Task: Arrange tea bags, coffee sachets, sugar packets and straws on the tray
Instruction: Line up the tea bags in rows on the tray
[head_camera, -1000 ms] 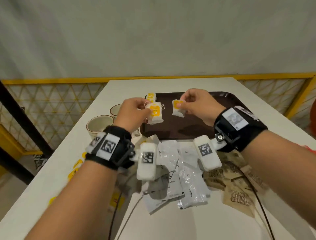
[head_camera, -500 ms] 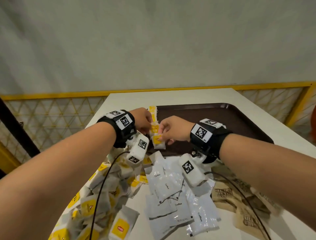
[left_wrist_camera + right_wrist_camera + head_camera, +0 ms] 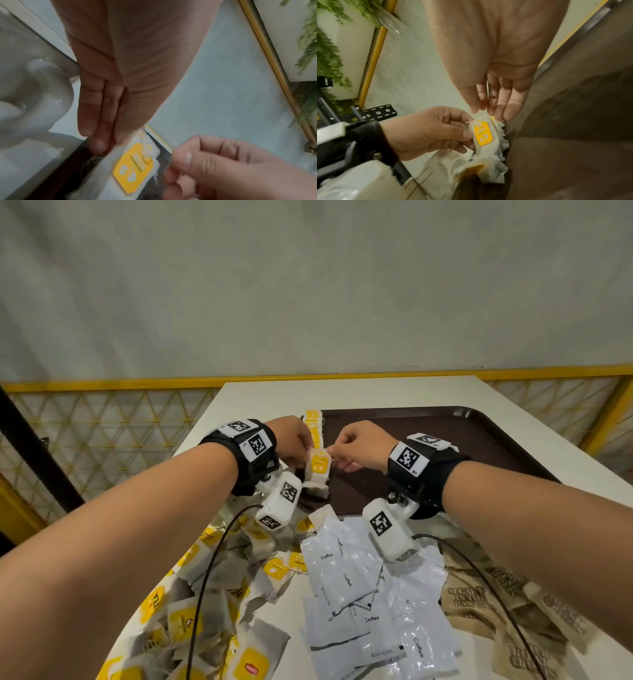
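Two bare hands meet over the near left corner of a dark brown tray (image 3: 445, 433) on a white counter (image 3: 342, 392). The left hand (image 3: 291, 440) pinches a white paper tea bag (image 3: 318, 465) with a yellow tag, its fingers (image 3: 453, 128) curled round one edge; the right hand (image 3: 359, 445) pinches the bag's top edge from the other side, thumb against fingers (image 3: 498, 102). A second crumpled tea bag (image 3: 315, 487) lies just below it at the tray's left rim, and a row of yellow-tagged tea bags (image 3: 313, 428) stands on edge along that rim, behind the hands.

The tray is smooth and glossy, with rounded corners and a raised lip; most of its floor, to the right of the hands and toward the far edge, is bare. On the counter nearer the camera, a loose heap of tea bags (image 3: 191, 611) spreads to the left, with soft, wrinkled paper and thin strings. Flat white coffee sachets (image 3: 346, 577), shiny and creased, overlap in the middle just short of the tray's near edge. Brown paper sugar packets (image 3: 479, 601) with dark print lie to the right. A pale ceramic cup (image 3: 34, 88), blurred, sits close beside the left hand, off the tray. A yellow railing (image 3: 102, 386) with lattice mesh runs beyond the counter's far edge.
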The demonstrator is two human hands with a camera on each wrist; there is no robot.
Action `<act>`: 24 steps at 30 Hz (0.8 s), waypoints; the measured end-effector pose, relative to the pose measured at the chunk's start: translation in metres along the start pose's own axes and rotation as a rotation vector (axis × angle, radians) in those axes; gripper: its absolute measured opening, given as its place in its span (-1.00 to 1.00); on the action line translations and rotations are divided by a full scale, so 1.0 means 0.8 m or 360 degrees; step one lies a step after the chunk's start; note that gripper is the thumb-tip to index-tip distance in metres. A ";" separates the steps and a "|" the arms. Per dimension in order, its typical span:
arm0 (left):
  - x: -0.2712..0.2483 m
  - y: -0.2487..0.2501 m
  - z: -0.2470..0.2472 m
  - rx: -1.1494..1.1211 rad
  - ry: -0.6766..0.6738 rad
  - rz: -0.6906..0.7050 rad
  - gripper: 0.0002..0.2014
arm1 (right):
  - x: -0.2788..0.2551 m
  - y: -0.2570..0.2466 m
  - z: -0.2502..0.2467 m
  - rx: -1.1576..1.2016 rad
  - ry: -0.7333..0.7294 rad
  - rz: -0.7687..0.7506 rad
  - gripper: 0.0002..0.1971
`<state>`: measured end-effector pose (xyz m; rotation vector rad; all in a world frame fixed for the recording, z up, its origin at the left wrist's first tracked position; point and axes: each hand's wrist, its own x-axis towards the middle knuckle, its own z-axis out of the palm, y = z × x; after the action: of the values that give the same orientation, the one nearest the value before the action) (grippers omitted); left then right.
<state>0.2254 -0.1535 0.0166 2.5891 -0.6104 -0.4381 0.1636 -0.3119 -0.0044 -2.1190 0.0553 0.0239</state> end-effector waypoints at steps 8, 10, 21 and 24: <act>0.000 -0.006 0.000 -0.0199 0.0055 -0.0026 -0.91 | 0.004 0.003 0.014 -0.0154 -0.0059 0.0013 -0.83; 0.002 -0.006 0.001 -0.0216 0.0076 -0.0048 -0.90 | 0.006 0.001 0.017 -0.0166 -0.0039 0.0022 -0.81; 0.017 0.004 0.002 -0.0141 0.0130 -0.0183 -0.91 | 0.012 -0.006 0.011 -0.0289 -0.0115 0.0044 -0.86; 0.022 0.005 0.002 -0.0043 0.0158 -0.0174 -0.86 | 0.013 -0.005 0.013 -0.0273 -0.0123 0.0069 -0.83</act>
<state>0.2386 -0.1661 0.0138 2.6092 -0.4277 -0.3478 0.1740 -0.3008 -0.0067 -2.2858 0.0547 0.1405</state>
